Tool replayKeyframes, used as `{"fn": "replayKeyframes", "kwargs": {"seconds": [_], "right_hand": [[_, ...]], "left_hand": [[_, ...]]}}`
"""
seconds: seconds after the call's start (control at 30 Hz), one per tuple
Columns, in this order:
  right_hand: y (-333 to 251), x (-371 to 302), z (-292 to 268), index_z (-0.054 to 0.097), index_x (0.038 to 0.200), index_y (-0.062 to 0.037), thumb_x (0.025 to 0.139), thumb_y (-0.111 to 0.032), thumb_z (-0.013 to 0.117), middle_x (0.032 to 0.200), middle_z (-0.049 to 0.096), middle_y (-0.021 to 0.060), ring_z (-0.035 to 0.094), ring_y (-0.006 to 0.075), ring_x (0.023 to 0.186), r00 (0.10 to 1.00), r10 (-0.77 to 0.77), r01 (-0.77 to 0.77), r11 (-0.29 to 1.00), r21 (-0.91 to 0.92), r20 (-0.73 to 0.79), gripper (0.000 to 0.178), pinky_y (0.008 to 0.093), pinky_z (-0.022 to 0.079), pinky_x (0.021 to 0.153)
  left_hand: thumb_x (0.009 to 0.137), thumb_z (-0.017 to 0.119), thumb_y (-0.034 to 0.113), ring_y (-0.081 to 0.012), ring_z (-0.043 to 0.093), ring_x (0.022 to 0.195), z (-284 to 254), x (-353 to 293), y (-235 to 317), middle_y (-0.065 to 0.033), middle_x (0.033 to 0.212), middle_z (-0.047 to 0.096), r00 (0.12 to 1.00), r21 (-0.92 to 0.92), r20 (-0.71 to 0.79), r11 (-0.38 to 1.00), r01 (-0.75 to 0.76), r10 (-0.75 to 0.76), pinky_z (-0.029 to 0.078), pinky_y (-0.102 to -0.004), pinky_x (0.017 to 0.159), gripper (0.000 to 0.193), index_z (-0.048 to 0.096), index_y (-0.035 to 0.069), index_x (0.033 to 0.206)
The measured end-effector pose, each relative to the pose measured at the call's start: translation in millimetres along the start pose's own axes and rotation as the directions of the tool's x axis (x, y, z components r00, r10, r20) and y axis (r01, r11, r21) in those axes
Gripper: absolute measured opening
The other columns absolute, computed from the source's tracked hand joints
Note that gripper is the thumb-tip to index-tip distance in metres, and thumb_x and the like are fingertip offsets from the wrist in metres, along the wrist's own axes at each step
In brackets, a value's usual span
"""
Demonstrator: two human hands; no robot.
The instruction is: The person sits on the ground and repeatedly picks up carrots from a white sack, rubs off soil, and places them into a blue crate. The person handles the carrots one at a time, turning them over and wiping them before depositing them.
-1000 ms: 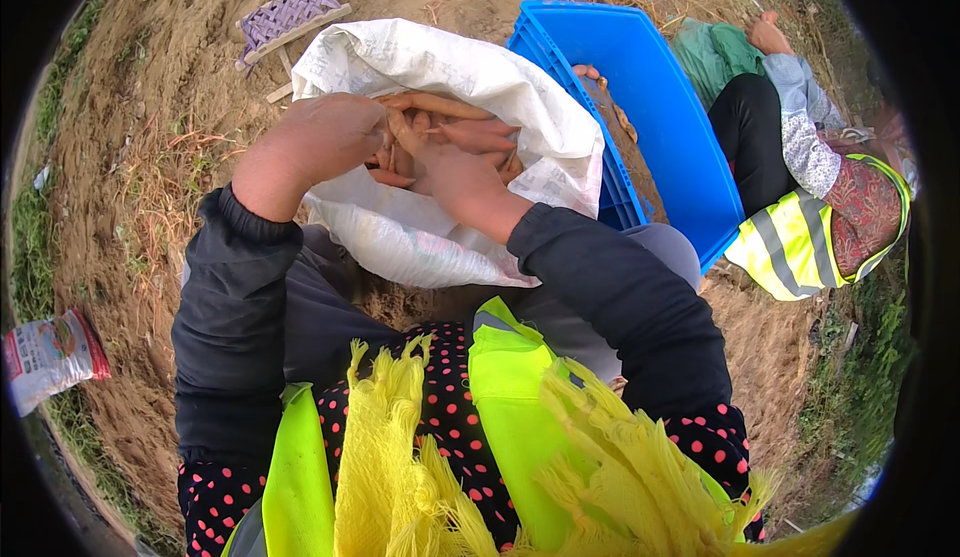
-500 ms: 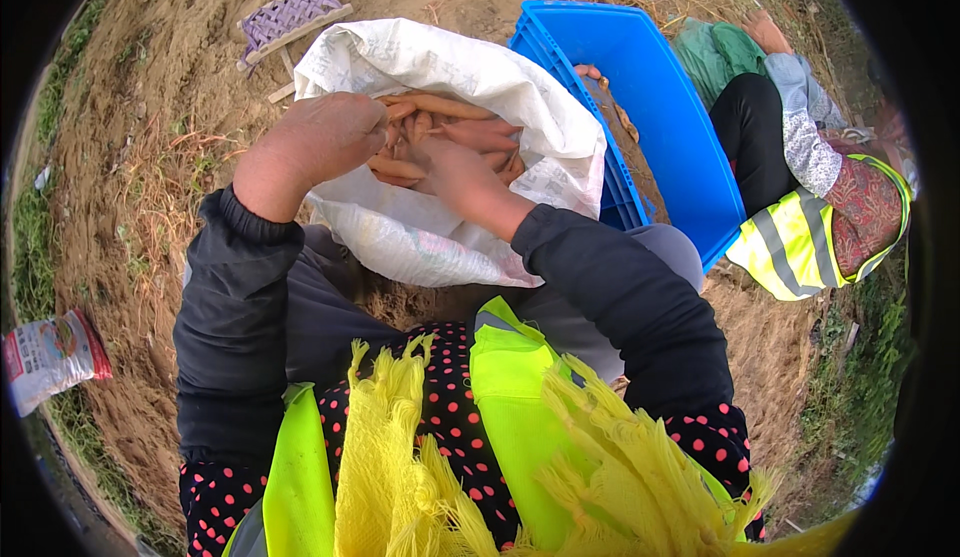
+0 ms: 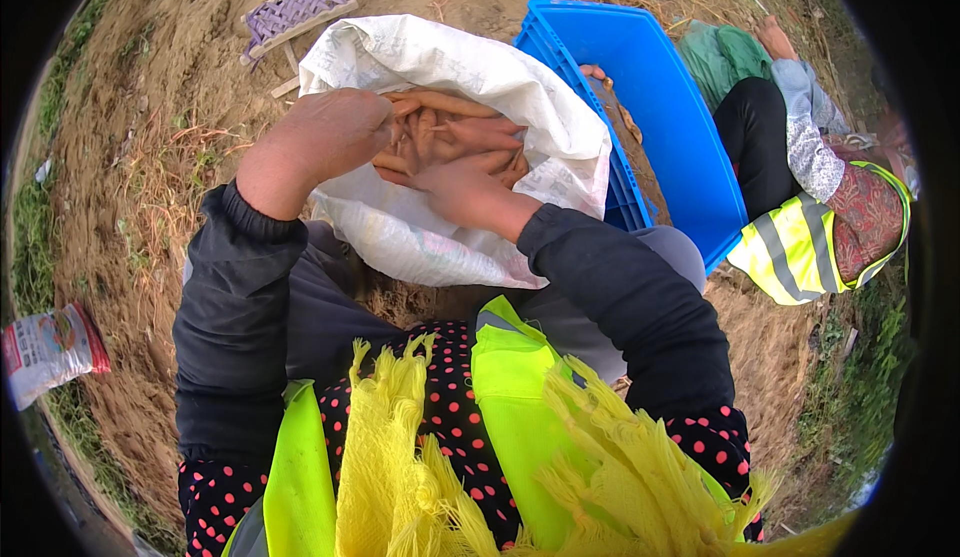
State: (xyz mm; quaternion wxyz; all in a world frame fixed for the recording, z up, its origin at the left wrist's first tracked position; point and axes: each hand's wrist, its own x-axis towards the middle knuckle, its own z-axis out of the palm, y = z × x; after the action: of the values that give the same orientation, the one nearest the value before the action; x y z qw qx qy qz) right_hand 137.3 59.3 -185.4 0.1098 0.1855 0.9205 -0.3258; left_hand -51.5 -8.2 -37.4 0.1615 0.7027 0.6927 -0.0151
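A white woven sack (image 3: 565,147) stands with its mouth wide, holding several long, orange-brown root vegetables (image 3: 465,132). My left hand (image 3: 325,137) is over the sack's left side, its fingers curled closed. What they grip, if anything, is hidden behind the knuckles. Inside the sack, my right hand (image 3: 465,197) rests on the near side of the roots. Its fingertips point left among them and are mostly out of sight, so I cannot tell whether they grip one.
Right of the sack stands a large blue crate (image 3: 650,87), with a slimmer blue crate edge (image 3: 625,182) beside it. Beyond sits a person in a reflective vest (image 3: 790,247), near a green bag (image 3: 725,62). A low purple woven stool (image 3: 295,12) and a printed bag (image 3: 55,352) lie on the left.
My right hand has shifted slightly down and right among the roots and shows less blur. The left hand stays almost where it was, still curled.
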Motion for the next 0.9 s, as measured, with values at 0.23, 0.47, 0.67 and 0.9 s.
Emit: {"fn": "replayKeyframes", "kwargs": {"seconds": [0.23, 0.47, 0.67, 0.9], "right_hand": [[-12.6, -13.9, 4.7, 0.066, 0.129, -0.0185, 0.088, -0.010, 0.050, 0.107, 0.070, 0.0183, 0.067, 0.0383, 0.096, 0.978, -0.140, 0.135, 0.990, 0.043, 0.155, 0.045, 0.0482, 0.050, 0.085], [-22.1, -31.5, 8.9, 0.070, 0.119, -0.0141, 0.090, -0.019, 0.058, 0.101, 0.070, 0.0188, 0.067, 0.0368, 0.093, 0.918, -0.321, 0.281, 0.941, 0.190, 0.232, 0.032, 0.0456, 0.051, 0.080], [3.9, -5.8, 10.2, 0.072, 0.116, -0.0155, 0.088, -0.014, 0.059, 0.106, 0.072, 0.0157, 0.068, 0.0338, 0.101, 0.998, -0.019, 0.013, 0.996, 0.087, 0.067, 0.032, 0.0452, 0.052, 0.084], [14.0, 8.6, 14.8, 0.068, 0.114, -0.0112, 0.095, -0.018, 0.054, 0.104, 0.071, 0.0160, 0.068, 0.0344, 0.098, 0.993, -0.100, 0.097, 0.994, -0.045, -0.068, 0.025, 0.0464, 0.051, 0.080]], "left_hand": [[0.091, 0.058, 0.024, -0.0366, 0.066, 0.096, -5.2, -0.5, 6.8, -0.0160, 0.098, 0.071, 0.995, -0.032, 0.097, 0.999, 0.007, -0.003, 0.052, -0.0459, 0.083, 0.024, 0.071, 0.010, 0.104], [0.091, 0.057, 0.023, -0.0363, 0.067, 0.097, -4.8, 3.8, 12.6, -0.0160, 0.099, 0.072, 0.990, -0.029, 0.142, 1.000, 0.003, 0.001, 0.052, -0.0460, 0.083, 0.024, 0.071, 0.009, 0.103], [0.092, 0.056, 0.022, -0.0390, 0.065, 0.092, -1.5, 3.9, 7.4, -0.0176, 0.092, 0.070, 0.997, 0.041, 0.077, 0.999, -0.010, 0.007, 0.051, -0.0494, 0.080, 0.020, 0.068, 0.006, 0.094], [0.090, 0.055, 0.020, -0.0393, 0.065, 0.091, 4.3, 0.0, 0.4, -0.0177, 0.088, 0.069, 1.000, 0.033, 0.024, 0.999, -0.020, 0.019, 0.051, -0.0493, 0.078, 0.018, 0.067, 0.006, 0.091]]}}
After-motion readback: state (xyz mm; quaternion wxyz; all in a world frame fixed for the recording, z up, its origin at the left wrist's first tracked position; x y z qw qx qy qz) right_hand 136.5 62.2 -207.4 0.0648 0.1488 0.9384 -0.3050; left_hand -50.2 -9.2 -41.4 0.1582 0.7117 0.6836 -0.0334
